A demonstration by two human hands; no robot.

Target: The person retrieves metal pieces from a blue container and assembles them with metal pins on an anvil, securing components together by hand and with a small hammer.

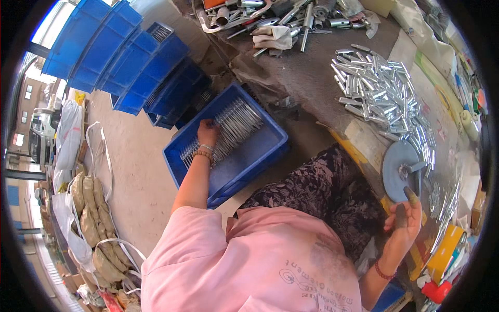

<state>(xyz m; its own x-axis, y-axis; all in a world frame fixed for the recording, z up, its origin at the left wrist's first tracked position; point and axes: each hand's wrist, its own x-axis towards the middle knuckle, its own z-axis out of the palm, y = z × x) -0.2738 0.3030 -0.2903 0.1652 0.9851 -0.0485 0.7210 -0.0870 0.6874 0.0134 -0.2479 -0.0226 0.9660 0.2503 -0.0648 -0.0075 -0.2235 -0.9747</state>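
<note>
one left hand (208,134) touched many metal rods (237,124) at ten o'clock, grip hidden, one right hand (405,222) half-open, empty, at four

- Open crate (253,152): solid blue.
- Rods (236,125) inside crate: bright silver.
- Stacked crates (96,49), left of crate: blue.
- Disc (396,186), right of crate: blue-grey.
- Shirt (275,244), below crate: pink, dark print.
- Trousers (299,182), lower right of crate: black, paler mottled pattern.

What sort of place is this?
Probably a workshop or factory: there are stacked blue crates, a heap of shiny metal pieces on the bench, and a blue bin of slim metal parts.
</note>
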